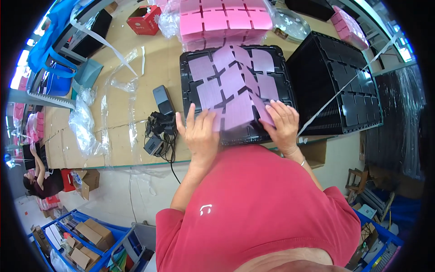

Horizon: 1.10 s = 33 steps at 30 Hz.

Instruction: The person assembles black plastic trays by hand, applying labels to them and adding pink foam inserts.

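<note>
A lilac, slotted sheet [233,81], thin and cut into rectangular flaps, lies over a black plastic tray [191,59] in front of me. Its middle is bent up into a ridge, and some right-hand flaps stand tilted. My left hand [199,133] is at the sheet's near left corner, its fingers spread and the fingertips touching a flap; its thumb is hidden. At the near right edge, my right hand [283,122] has a flap between its fingers and thumb.
A tall stack of black trays [335,81] stands right of the tray. Pink slotted sheets [226,20] are piled behind it. Left on the table are a dark handheld device [163,99], tangled black cables [158,127] and clear plastic wrap [84,120]. Another person [43,181] is at far left.
</note>
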### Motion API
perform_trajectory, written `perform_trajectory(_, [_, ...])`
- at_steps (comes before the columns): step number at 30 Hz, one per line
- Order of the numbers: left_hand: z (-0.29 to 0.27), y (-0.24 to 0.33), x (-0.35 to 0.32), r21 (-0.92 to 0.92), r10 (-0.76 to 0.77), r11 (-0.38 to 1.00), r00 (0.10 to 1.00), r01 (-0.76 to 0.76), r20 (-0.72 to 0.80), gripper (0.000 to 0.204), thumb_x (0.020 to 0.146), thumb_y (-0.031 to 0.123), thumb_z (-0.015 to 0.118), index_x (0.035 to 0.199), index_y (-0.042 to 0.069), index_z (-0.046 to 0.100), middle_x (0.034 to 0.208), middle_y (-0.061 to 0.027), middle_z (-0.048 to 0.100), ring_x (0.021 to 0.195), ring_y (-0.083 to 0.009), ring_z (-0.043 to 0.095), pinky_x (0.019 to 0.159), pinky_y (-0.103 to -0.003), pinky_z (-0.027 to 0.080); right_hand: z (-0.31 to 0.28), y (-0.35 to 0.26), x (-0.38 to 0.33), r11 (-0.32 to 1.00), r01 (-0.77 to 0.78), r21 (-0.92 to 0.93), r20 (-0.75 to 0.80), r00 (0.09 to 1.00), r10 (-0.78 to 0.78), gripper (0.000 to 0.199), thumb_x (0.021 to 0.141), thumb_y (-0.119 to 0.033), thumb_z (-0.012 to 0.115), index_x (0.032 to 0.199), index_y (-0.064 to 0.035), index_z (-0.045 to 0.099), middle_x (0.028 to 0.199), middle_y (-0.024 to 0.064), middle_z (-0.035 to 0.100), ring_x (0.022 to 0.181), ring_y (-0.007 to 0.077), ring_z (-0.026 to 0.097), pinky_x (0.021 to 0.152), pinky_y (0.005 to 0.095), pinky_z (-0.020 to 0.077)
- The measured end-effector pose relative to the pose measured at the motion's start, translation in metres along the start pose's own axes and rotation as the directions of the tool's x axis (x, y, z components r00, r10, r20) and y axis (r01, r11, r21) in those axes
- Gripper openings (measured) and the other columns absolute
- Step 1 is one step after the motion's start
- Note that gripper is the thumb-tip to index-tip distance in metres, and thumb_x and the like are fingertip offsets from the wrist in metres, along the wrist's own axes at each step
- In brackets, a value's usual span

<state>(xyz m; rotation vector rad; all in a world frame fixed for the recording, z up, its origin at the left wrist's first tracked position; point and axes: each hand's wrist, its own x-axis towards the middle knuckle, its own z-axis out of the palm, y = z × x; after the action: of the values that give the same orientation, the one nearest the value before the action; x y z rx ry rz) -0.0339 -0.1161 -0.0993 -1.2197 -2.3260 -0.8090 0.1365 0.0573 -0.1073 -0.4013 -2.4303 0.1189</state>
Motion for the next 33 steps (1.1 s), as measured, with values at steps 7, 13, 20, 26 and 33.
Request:
perform_trajectory(7, [-0.006, -0.006, 0.000, 0.007, 0.046, 0.999, 0.998, -0.045, -0.035, 0.023, 0.073, 0.002, 0.064, 0.093, 0.010, 0.070, 0.101, -0.0049, 0.069, 0.117, -0.0292, 0.058, 0.109, -0.058, 0.026, 0.000, 0.025, 0.012, 0.980, -0.096, -0.172, -0.200, 0.978, 0.061, 0.020, 0.083, -0.009, 0.063, 0.101, -0.0122, 0.071, 0.109, 0.0031, 0.070, 0.107, 0.0215, 0.063, 0.096, 0.0378, 0.0391])
perform_trajectory(13, [-0.008, -0.015, -0.003, 0.030, 0.124, 0.992, 0.971, -0.120, -0.205, 0.026, 0.073, -0.001, 0.065, 0.091, 0.016, 0.073, 0.105, -0.0007, 0.071, 0.117, -0.0266, 0.059, 0.110, -0.053, 0.024, -0.020, 0.027, 0.017, 0.956, 0.052, -0.290, -0.196, 0.974, -0.113, 0.018, 0.082, -0.007, 0.065, 0.097, -0.0134, 0.072, 0.107, -0.0001, 0.071, 0.109, 0.0195, 0.063, 0.099, 0.0368, 0.0366])
perform_trajectory(20, [0.009, -0.019, -0.030, -0.053, 0.107, 0.992, 0.991, -0.111, -0.076, 0.031, 0.070, -0.004, 0.063, 0.093, 0.015, 0.073, 0.104, -0.0009, 0.071, 0.117, -0.0258, 0.059, 0.109, -0.053, 0.026, -0.003, 0.026, -0.015, 0.968, -0.040, -0.247, 0.002, 0.999, 0.042, 0.027, 0.081, -0.002, 0.067, 0.106, -0.0124, 0.069, 0.109, 0.0006, 0.070, 0.114, 0.0206, 0.060, 0.102, 0.0409, 0.0342])
perform_trajectory(26, [0.011, -0.021, -0.017, -0.011, 0.077, 0.997, 0.991, -0.078, -0.111, 0.034, 0.068, -0.006, 0.061, 0.094, 0.014, 0.071, 0.102, -0.0011, 0.070, 0.116, -0.0256, 0.059, 0.110, -0.052, 0.025, 0.002, 0.027, -0.004, 0.975, -0.099, -0.201, 0.042, 0.993, 0.109, 0.029, 0.081, -0.002, 0.067, 0.108, -0.0111, 0.068, 0.111, 0.0026, 0.069, 0.115, 0.0217, 0.058, 0.103, 0.0426, 0.0343])
perform_trajectory(33, [0.014, -0.028, -0.017, 0.009, 0.038, 0.999, 0.999, -0.039, 0.007, 0.031, 0.070, -0.004, 0.061, 0.095, 0.012, 0.069, 0.103, -0.0041, 0.068, 0.118, -0.0260, 0.057, 0.110, -0.055, 0.025, 0.009, 0.032, -0.003, 0.961, -0.131, -0.243, 0.105, 0.982, 0.160, 0.033, 0.079, -0.002, 0.070, 0.111, -0.0104, 0.067, 0.115, 0.0048, 0.067, 0.119, 0.0209, 0.056, 0.104, 0.0423, 0.0339])
